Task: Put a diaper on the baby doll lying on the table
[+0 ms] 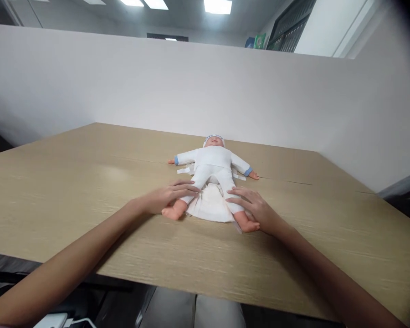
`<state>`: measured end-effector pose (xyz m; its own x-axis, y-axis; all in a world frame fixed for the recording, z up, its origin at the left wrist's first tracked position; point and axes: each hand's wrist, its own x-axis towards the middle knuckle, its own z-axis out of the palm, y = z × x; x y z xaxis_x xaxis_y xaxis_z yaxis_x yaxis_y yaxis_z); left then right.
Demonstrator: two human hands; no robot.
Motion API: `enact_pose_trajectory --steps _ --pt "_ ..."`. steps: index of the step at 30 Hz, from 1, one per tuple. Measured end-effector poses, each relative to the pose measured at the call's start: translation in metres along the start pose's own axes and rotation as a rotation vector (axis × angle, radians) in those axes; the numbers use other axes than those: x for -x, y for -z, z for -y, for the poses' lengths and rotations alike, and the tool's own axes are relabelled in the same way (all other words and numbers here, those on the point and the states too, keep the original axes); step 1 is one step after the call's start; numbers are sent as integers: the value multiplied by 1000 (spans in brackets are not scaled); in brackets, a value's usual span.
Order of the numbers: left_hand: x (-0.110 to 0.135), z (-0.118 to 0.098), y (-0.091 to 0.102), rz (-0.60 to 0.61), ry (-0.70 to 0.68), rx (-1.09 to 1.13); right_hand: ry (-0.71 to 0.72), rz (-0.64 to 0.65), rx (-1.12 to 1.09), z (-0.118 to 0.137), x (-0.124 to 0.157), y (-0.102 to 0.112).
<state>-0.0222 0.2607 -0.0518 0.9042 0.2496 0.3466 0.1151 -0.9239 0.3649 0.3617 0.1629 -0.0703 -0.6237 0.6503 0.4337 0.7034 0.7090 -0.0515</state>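
A baby doll [213, 157] in a white suit with blue cuffs lies on its back, head away from me, arms and legs spread. Under its hips and between its legs a white diaper [210, 205] is laid out flat, its tabs showing on both sides of the waist. My left hand [171, 195] rests on the doll's leg at the left, fingers stretched out over it. On the other leg lies my right hand [254, 205], its fingers also extended and apart. Neither hand is wrapped around anything.
The doll is on a wooden table [71, 191] with a thin seam across it. Behind stands a white partition wall [157, 86]. The table's front edge runs above my lap, and a white device with a cable [53, 320] sits low at the left.
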Motion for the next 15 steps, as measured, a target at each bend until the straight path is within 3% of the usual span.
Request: enact_pose_trajectory --steps 6,10,15 --pt "-2 -7 6 50 41 14 -52 36 -157 -3 -1 8" --pt "-3 -11 10 89 121 71 -164 106 -330 -6 -3 18" --pt "-14 -37 9 51 283 68 -265 154 -281 21 -13 32"
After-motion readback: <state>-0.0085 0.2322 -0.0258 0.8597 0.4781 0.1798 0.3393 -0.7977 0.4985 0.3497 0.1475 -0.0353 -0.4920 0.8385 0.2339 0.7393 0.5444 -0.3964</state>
